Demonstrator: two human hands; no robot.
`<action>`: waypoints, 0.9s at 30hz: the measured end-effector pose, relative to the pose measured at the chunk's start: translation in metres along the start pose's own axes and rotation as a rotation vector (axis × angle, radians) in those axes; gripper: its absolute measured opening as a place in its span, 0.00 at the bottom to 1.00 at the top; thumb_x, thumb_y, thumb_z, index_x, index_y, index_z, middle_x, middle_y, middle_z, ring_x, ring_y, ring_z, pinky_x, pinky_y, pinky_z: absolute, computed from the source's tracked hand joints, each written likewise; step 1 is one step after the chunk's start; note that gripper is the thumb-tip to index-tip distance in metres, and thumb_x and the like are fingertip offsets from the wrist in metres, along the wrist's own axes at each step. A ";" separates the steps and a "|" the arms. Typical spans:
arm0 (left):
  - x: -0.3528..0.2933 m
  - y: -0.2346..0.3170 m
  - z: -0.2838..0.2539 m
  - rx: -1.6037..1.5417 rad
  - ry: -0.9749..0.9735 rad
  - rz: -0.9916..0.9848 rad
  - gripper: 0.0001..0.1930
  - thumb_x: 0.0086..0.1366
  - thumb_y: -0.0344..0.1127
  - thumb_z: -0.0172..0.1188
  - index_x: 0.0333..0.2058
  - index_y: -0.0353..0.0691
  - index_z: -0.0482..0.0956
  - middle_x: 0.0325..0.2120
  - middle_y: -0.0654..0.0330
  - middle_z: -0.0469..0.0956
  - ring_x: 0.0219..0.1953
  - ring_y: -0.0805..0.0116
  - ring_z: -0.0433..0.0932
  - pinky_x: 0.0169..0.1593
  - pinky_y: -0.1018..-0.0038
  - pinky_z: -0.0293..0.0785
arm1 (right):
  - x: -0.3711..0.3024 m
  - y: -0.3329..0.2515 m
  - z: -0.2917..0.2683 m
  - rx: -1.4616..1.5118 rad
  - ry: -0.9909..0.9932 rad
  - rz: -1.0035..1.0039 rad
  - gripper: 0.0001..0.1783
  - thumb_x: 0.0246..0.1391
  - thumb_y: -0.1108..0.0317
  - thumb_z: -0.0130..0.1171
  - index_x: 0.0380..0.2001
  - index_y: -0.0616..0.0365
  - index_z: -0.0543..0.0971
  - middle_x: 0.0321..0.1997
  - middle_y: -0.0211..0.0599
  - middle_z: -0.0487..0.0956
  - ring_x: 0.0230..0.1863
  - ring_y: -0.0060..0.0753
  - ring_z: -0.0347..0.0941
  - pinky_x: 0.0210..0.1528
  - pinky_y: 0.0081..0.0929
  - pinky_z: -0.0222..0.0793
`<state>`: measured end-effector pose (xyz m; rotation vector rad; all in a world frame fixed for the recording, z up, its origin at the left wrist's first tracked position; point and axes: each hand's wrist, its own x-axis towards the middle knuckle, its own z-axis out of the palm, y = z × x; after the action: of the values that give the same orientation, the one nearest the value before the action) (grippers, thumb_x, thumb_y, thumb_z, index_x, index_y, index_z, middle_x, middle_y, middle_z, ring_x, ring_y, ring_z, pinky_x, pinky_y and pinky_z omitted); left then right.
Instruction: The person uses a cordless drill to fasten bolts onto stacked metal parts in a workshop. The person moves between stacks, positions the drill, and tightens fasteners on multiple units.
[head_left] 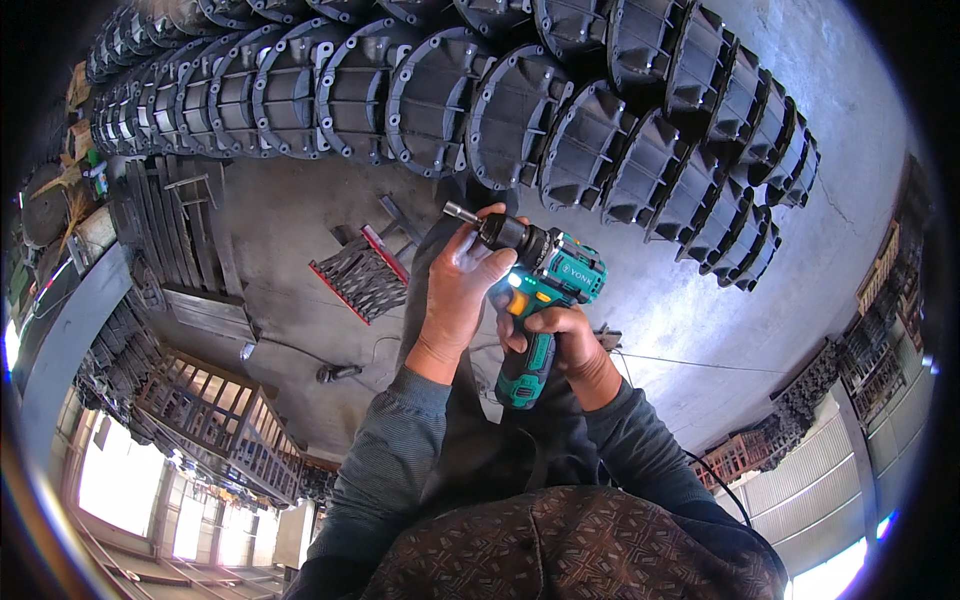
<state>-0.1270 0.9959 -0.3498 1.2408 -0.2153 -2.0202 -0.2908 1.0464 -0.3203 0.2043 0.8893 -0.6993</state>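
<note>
A green and black cordless drill point(578, 270) is held up in front of me, its chuck pointing to the upper left. A silver socket bit point(461, 212) sticks out of the chuck. My left hand point(452, 285) is closed around the black chuck, with the thumb lying along its near side. My right hand point(572, 335) is wrapped about the grip, below the orange trigger. Beside the trigger the drill's small work light glows. Part of the left fingers is hidden behind the chuck.
Rows of dark ribbed, flanged castings point(430, 100) stand across the far side. On the grey floor point(290, 200) lie a red-edged rack of metal pieces point(362, 277) and a dark hand tool point(338, 373) with a cord. Slatted crates point(205, 400) stand at left.
</note>
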 end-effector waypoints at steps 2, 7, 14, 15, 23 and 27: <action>-0.003 0.000 0.002 0.010 -0.003 0.018 0.32 0.68 0.34 0.71 0.68 0.38 0.69 0.61 0.51 0.78 0.60 0.64 0.78 0.69 0.66 0.70 | -0.002 0.001 0.000 0.039 -0.001 0.018 0.30 0.44 0.64 0.60 0.51 0.68 0.76 0.33 0.43 0.81 0.26 0.30 0.74 0.39 0.32 0.75; -0.005 0.005 0.003 0.009 -0.017 0.021 0.30 0.74 0.41 0.66 0.69 0.38 0.68 0.61 0.49 0.78 0.60 0.63 0.78 0.69 0.64 0.70 | -0.002 0.007 -0.007 0.178 -0.093 0.016 0.29 0.46 0.61 0.62 0.51 0.67 0.77 0.34 0.43 0.82 0.25 0.28 0.72 0.38 0.33 0.74; -0.003 0.016 0.001 0.062 -0.017 0.064 0.25 0.78 0.41 0.59 0.68 0.36 0.70 0.64 0.49 0.76 0.62 0.62 0.77 0.69 0.63 0.70 | 0.004 0.022 -0.006 0.344 -0.192 -0.025 0.27 0.48 0.61 0.63 0.50 0.67 0.78 0.34 0.46 0.82 0.23 0.29 0.72 0.34 0.33 0.72; -0.002 0.020 -0.001 0.062 -0.034 0.063 0.25 0.78 0.40 0.58 0.68 0.36 0.70 0.65 0.49 0.76 0.62 0.62 0.77 0.70 0.63 0.70 | 0.005 0.024 -0.004 0.383 -0.205 -0.025 0.27 0.48 0.61 0.63 0.50 0.67 0.78 0.34 0.46 0.82 0.23 0.29 0.72 0.34 0.34 0.71; 0.001 0.070 -0.017 0.039 -0.125 -0.015 0.23 0.78 0.37 0.56 0.67 0.36 0.72 0.66 0.47 0.74 0.65 0.54 0.75 0.71 0.57 0.69 | 0.031 0.060 0.038 0.604 -0.273 -0.116 0.26 0.50 0.59 0.62 0.49 0.67 0.78 0.28 0.40 0.78 0.17 0.21 0.66 0.31 0.30 0.66; 0.004 0.104 -0.034 -0.107 -0.124 -0.087 0.18 0.75 0.33 0.56 0.59 0.34 0.77 0.63 0.46 0.77 0.65 0.53 0.75 0.72 0.58 0.66 | 0.054 0.078 0.067 0.687 -0.374 -0.160 0.24 0.50 0.59 0.61 0.48 0.63 0.79 0.29 0.42 0.80 0.16 0.22 0.64 0.30 0.31 0.66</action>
<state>-0.0475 0.9267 -0.3193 1.0765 -0.1125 -2.1567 -0.1749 1.0502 -0.3287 0.5958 0.2834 -1.1366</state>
